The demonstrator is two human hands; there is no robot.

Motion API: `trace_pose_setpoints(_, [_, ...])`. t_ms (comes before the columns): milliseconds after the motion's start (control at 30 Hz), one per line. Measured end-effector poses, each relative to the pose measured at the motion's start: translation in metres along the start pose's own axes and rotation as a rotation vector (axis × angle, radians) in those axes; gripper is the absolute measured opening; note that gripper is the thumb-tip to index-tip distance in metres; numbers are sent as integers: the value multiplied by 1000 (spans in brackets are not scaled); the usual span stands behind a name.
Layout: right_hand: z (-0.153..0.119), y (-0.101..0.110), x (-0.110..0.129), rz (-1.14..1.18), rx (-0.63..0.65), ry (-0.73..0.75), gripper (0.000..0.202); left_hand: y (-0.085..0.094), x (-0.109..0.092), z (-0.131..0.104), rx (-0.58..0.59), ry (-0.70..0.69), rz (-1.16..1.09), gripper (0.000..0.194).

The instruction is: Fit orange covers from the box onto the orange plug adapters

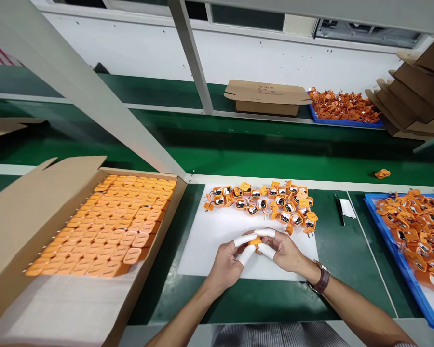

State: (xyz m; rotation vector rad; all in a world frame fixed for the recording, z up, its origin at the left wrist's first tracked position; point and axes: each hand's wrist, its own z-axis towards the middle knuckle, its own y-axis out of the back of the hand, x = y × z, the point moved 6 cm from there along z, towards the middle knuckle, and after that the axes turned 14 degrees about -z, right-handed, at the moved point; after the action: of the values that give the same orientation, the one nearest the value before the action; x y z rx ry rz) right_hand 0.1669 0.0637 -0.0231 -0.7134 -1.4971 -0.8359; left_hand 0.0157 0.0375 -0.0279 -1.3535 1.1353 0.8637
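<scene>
Between my two hands, over the white sheet point(217, 246), is a small orange plug housing point(255, 241). My left hand point(228, 260) grips it from the left, thumb and forefinger wrapped in white finger covers. From the right, my right hand point(285, 250) pinches the same piece with covered thumb and forefinger. The fingertips hide much of it. Just beyond my hands lie several open orange housings point(262, 204) with dark and white insides, wires and loose orange covers.
An open cardboard box point(183, 185) at left holds rows of closed orange pieces point(112, 221). Blue trays point(398, 262) of orange parts are at right and on the back shelf. A black pen-like tool point(339, 210) lies beside a white slip point(347, 208). Cardboard point(415, 91) is stacked back right.
</scene>
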Motion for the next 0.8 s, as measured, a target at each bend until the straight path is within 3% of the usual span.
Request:
trace_pose_setpoints(200, [0, 3, 8, 9, 40, 2, 41, -2, -5, 4, 32, 18, -26, 32])
trace_pose_setpoints(467, [2, 1, -1, 33, -1, -45, 42, 1, -3, 3, 49, 1, -22, 29])
trace_pose_setpoints(800, [3, 2, -2, 56, -4, -56, 46, 2, 2, 2, 48, -59, 34, 36])
